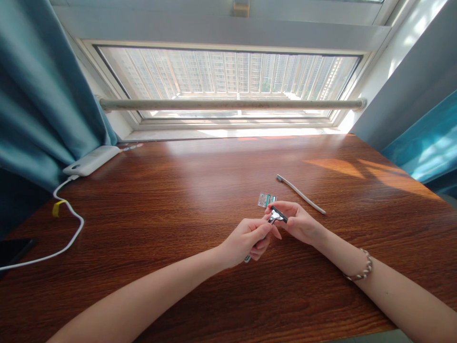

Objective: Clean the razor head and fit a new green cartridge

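A razor point(274, 217) with a dark head and silvery neck is held above the wooden table point(160, 200). My left hand point(246, 240) is wrapped round its handle, whose end sticks out below the fingers. My right hand point(296, 221) pinches the razor's head between thumb and fingers. Just behind the hands lies a clear case with green and dark strips point(266, 199), its near right part hidden by my right hand. A white toothbrush point(302, 194) with grey bristles lies on the table, beyond my right hand.
At the far left, a white device point(92, 161) sits by the blue curtain with a white cable point(80, 224) running from it. A dark flat object point(16, 250) is at the left edge. A window with a horizontal rail point(232, 104) stands behind the table.
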`<state>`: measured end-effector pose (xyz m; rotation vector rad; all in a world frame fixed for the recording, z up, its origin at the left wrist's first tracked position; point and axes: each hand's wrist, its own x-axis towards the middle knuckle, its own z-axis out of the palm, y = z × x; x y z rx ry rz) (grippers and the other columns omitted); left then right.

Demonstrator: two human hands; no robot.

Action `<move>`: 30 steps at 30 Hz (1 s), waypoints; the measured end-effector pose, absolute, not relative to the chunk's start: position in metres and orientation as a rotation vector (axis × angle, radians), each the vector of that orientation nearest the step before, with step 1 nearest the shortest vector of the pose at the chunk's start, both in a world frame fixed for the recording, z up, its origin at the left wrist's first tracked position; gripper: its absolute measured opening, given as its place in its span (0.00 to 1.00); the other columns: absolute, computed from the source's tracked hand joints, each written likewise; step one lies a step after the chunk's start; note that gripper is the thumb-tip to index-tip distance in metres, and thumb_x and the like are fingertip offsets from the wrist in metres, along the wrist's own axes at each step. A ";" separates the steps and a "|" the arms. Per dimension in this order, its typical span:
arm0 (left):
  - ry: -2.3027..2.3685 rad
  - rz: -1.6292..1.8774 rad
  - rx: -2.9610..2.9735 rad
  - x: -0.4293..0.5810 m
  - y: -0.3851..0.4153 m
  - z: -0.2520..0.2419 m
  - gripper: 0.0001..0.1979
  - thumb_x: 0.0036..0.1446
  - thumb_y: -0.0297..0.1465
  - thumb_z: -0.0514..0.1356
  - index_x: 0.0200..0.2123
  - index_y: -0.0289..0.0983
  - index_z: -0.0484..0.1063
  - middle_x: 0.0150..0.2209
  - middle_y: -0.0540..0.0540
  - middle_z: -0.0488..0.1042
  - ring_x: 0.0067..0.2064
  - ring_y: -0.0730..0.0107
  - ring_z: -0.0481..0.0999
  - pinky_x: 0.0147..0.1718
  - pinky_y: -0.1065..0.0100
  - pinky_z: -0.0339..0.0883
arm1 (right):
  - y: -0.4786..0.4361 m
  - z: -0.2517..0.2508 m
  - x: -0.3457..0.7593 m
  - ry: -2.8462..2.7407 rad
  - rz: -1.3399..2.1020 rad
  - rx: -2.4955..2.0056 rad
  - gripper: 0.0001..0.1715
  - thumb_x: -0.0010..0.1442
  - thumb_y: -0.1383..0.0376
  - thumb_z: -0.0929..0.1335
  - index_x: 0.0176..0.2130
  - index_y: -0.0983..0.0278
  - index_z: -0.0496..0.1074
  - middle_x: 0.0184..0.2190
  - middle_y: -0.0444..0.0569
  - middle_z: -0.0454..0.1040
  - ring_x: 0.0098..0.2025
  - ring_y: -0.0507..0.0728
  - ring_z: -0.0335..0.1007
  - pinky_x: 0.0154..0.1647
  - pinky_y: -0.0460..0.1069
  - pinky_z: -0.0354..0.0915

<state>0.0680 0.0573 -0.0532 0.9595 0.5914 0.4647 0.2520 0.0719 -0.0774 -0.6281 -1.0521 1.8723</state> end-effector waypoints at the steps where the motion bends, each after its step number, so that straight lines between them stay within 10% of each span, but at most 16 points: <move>1: 0.591 0.465 0.956 0.068 0.057 -0.053 0.20 0.53 0.45 0.53 0.33 0.32 0.67 0.16 0.57 0.51 0.16 0.84 0.47 0.14 0.76 0.40 | 0.072 -0.078 0.252 -1.059 1.866 -0.631 0.26 0.41 0.60 0.75 0.43 0.60 0.72 0.42 0.51 0.73 0.42 0.56 0.68 0.47 0.52 0.61; 11: 0.546 0.483 0.948 0.068 0.055 -0.054 0.18 0.55 0.43 0.52 0.32 0.32 0.66 0.16 0.57 0.51 0.16 0.84 0.48 0.14 0.77 0.42 | 0.075 -0.071 0.253 -1.102 1.799 -0.639 0.18 0.47 0.59 0.72 0.39 0.63 0.74 0.37 0.51 0.74 0.40 0.56 0.69 0.45 0.53 0.61; 16: 0.561 0.523 0.970 0.068 0.055 -0.056 0.17 0.56 0.42 0.52 0.32 0.32 0.66 0.16 0.57 0.52 0.16 0.84 0.48 0.14 0.77 0.42 | 0.075 -0.066 0.252 -1.183 1.828 -0.563 0.37 0.39 0.52 0.74 0.47 0.64 0.69 0.48 0.55 0.68 0.46 0.60 0.66 0.49 0.55 0.58; 30: 0.563 0.520 0.970 0.068 0.056 -0.058 0.15 0.55 0.41 0.52 0.31 0.33 0.66 0.16 0.57 0.52 0.16 0.84 0.48 0.14 0.77 0.42 | 0.073 -0.074 0.252 -1.208 1.756 -0.611 0.23 0.43 0.62 0.74 0.41 0.63 0.71 0.40 0.51 0.73 0.43 0.58 0.68 0.49 0.54 0.59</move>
